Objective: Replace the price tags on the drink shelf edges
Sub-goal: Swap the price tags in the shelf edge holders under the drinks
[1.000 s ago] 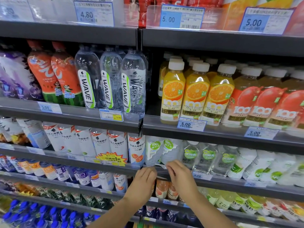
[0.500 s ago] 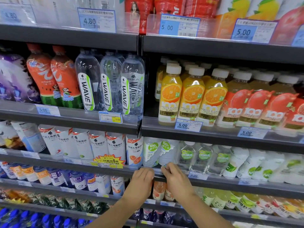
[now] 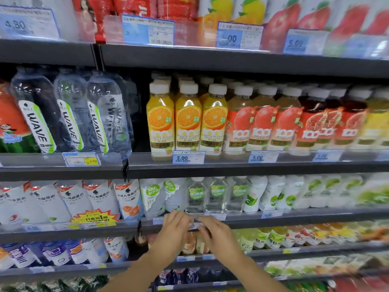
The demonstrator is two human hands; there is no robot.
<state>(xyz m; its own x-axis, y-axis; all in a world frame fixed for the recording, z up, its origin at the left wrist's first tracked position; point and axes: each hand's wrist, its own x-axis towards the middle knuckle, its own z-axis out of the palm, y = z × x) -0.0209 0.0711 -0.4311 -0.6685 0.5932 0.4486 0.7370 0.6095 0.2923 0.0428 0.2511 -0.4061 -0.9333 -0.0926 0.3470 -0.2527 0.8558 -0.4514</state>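
Drink aisle, dark shelving, blur toward edges. Price tag (image 3: 194, 225) sits at shelf edge rail (image 3: 294, 218) under coconut water bottles (image 3: 196, 196), between both hands. Left hand (image 3: 174, 230) curls fingertips onto tag's left end; right hand (image 3: 217, 236) pinches right end. Since a second ago, hands stay on same spot and view has swung right. I judge tag still mid-seating. 5.00 tag (image 3: 188, 158) above untouched.

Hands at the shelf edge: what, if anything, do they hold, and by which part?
A price tag, seemingly pinched at its opposite ends by the left hand and right hand.
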